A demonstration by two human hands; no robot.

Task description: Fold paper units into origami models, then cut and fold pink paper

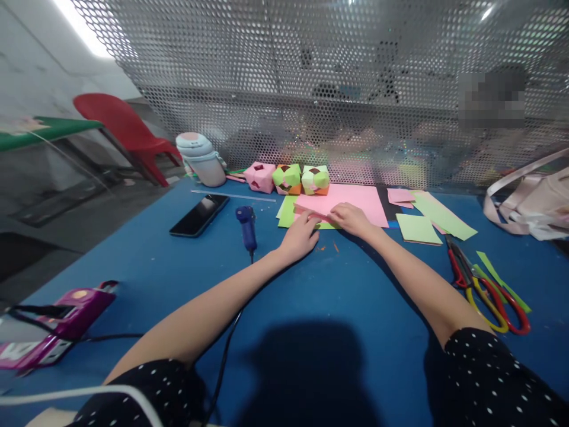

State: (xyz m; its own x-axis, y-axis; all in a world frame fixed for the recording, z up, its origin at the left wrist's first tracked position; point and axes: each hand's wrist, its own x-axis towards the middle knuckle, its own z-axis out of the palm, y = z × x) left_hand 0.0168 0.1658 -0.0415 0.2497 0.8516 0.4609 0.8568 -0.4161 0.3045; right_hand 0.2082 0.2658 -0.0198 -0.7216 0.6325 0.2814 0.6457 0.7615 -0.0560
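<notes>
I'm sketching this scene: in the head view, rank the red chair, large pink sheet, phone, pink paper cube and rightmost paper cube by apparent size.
1. Red chair
2. Large pink sheet, partly covered
3. Phone
4. Pink paper cube and rightmost paper cube: too alike to rank

Around its middle, the flat blue bench (347, 284) held a black rectangular phone (200, 214) at ten o'clock, a pink folded-paper cube (258, 179) at eleven, pale-green square paper (418, 229) at two and metal scissors (479, 288) with red-and-yellow handles at three.
</notes>
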